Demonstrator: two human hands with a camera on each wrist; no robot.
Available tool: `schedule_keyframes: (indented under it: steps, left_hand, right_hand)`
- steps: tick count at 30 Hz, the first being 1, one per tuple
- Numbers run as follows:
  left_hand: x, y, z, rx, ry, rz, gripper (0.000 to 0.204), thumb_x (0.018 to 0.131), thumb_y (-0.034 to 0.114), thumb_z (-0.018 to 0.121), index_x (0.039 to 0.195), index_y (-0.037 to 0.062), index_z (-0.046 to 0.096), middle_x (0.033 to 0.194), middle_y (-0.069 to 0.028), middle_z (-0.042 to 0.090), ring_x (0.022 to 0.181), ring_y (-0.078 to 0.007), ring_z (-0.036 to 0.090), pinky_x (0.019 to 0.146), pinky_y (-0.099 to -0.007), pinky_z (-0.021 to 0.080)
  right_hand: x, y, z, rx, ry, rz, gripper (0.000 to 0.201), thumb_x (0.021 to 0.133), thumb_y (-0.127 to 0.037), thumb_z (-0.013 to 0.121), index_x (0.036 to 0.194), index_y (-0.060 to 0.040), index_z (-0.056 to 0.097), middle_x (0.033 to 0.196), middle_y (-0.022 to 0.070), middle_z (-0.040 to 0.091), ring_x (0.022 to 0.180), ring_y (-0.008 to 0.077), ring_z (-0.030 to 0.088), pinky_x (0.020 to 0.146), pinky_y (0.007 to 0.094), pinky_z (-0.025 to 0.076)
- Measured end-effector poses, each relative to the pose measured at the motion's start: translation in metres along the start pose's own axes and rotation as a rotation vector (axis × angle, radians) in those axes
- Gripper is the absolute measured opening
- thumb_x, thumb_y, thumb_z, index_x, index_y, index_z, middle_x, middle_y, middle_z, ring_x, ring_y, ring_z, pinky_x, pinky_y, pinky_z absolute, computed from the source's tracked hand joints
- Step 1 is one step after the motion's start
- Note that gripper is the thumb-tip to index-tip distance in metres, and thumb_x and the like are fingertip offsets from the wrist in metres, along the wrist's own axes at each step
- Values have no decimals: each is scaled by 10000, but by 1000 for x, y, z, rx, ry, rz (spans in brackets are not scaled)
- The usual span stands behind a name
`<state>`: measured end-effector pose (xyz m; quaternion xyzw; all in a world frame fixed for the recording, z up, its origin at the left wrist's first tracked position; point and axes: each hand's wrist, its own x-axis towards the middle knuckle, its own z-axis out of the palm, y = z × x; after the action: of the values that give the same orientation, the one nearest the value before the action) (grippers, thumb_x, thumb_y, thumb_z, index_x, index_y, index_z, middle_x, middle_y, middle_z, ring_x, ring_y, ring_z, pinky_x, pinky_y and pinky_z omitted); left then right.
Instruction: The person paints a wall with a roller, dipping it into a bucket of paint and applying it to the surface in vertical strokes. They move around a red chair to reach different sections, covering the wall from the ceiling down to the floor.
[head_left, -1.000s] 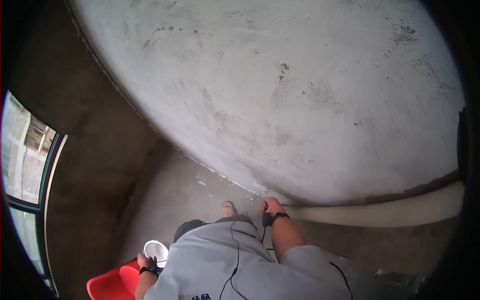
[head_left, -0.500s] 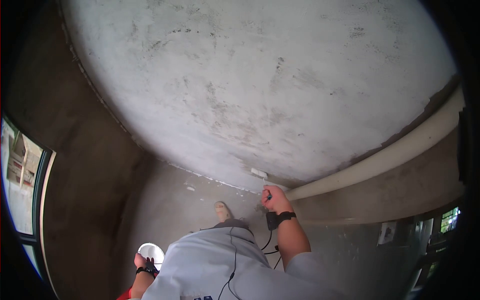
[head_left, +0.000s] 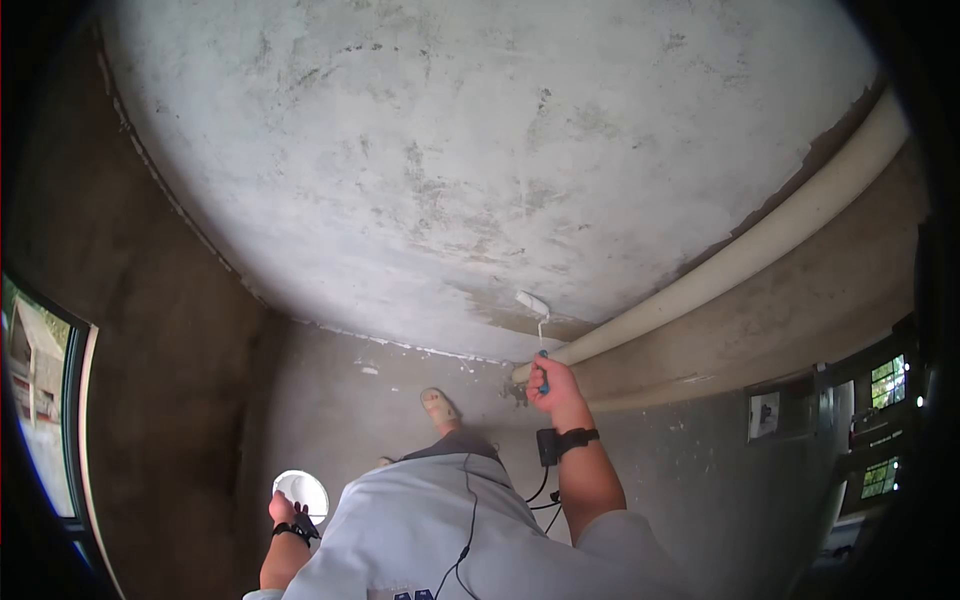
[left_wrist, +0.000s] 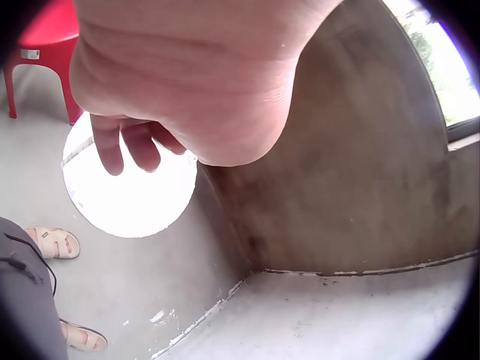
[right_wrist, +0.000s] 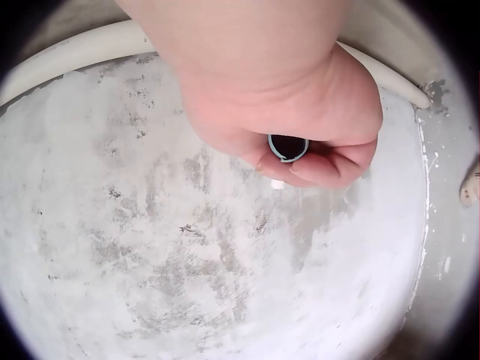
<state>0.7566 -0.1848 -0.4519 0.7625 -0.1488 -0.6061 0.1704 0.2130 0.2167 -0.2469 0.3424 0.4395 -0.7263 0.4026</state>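
A small white paint roller (head_left: 533,302) lies against the lower part of the whitened wall (head_left: 400,150), beside a bare brownish patch. My right hand (head_left: 552,385) grips its blue handle (head_left: 544,372); in the right wrist view the fingers of that hand (right_wrist: 300,127) curl round the handle's hollow end (right_wrist: 289,147). Low on the left, my left hand (head_left: 285,508) is at the rim of a white bucket (head_left: 309,492). The left wrist view shows several fingers of my left hand (left_wrist: 187,90) bent over the bucket (left_wrist: 135,195); the thumb's grip is hidden.
A thick pale pipe (head_left: 740,240) runs along the wall to the right. A red stool (left_wrist: 52,52) stands behind the bucket. Sandalled feet (head_left: 437,408) are on the grey floor, a window (head_left: 40,380) is at the left, and black cables (head_left: 470,510) hang over the shirt.
The head view has turned toward the right, showing more pipe and windows. The right hand with the roller has moved up the wall. The red stool has left the head view.
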Motion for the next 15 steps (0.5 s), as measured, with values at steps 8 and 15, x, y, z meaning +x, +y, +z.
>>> schedule_keyframes:
  steps: [8, 15]
  left_hand:
    - [-14, -8, -1, -10, 8, -13, 435, 858, 337, 527, 1256, 182, 446, 1213, -66, 393, 958, -262, 458, 808, -469, 452]
    - [-27, -23, -5, -129, 86, -26, 418, 851, 332, 529, 1235, 181, 460, 1188, -67, 394, 945, -262, 454, 799, -478, 451]
  right_hand:
    - [26, -10, 1, 13, 59, 44, 264, 921, -251, 578, 695, -177, 464, 527, -84, 405, 428, 67, 381, 430, 238, 278]
    - [87, -26, 10, 53, 90, 160, 293, 926, -208, 541, 658, -170, 428, 511, -87, 398, 432, 60, 399, 420, 230, 293]
